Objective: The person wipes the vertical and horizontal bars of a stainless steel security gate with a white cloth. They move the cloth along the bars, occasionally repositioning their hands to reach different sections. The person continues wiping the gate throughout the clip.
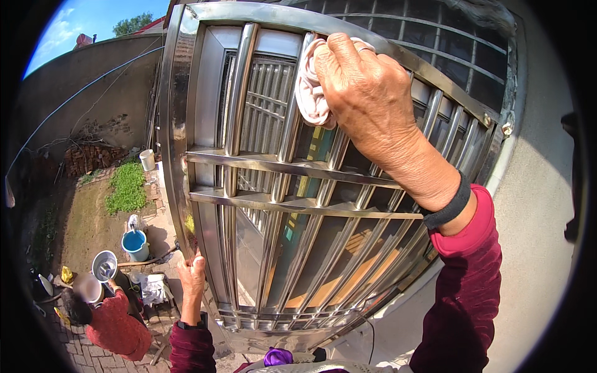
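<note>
A shiny steel window grille (273, 165) with upright bars and two cross rails fills the middle of the view. My right hand (364, 93) is raised high and presses a pale pink cloth (309, 93) against an upright bar near the top of the grille. My left hand (191, 276) is low at the left and grips the outer edge of the grille frame (177, 143). Both forearms wear dark red sleeves, and a black band sits on my right wrist.
Below left, a person in a red top (115, 326) bends over a metal basin (104, 266) beside a blue bucket (135, 244) on a brick-paved yard. A white pot (147, 160), a green plant patch (127, 186) and a grey yard wall (93, 87) lie beyond. A pale house wall (535, 205) stands on the right.
</note>
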Tool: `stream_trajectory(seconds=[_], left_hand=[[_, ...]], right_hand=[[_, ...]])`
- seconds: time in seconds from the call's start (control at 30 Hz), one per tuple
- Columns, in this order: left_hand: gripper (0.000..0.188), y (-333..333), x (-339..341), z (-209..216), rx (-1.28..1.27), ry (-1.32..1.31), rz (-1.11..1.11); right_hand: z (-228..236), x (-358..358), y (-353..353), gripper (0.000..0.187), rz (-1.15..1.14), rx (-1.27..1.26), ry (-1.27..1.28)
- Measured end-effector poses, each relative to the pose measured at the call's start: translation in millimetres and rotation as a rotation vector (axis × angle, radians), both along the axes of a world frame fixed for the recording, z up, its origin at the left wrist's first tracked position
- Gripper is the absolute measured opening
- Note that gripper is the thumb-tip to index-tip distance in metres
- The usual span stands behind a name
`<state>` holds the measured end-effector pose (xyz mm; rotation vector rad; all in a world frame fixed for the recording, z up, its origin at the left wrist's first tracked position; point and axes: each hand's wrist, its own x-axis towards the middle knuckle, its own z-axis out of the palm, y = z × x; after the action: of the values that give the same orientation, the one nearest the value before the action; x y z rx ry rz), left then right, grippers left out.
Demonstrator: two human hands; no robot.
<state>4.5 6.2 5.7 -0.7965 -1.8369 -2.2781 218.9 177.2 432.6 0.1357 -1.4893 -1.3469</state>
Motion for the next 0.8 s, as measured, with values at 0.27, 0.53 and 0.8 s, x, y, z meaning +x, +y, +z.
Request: stream_trajectory(seconds=[0.27, 0.53, 0.8], left_hand=[[0.065, -3, -1, -5, -0.012, -0.002, -0.02], [0.063, -1, -3, -6, 0.016, 0.04, -0.049], [0.062, -3, 4, 0, -0.029, 0.032, 0.004]], right_hand=[[-25, 34, -6, 0.02, 0.017, -0.199, -0.335], [14, 38, 2, 0.026, 0.225, 0.013, 0.064], [-6, 2, -1, 0.044, -0.093, 0.028, 0.024]])
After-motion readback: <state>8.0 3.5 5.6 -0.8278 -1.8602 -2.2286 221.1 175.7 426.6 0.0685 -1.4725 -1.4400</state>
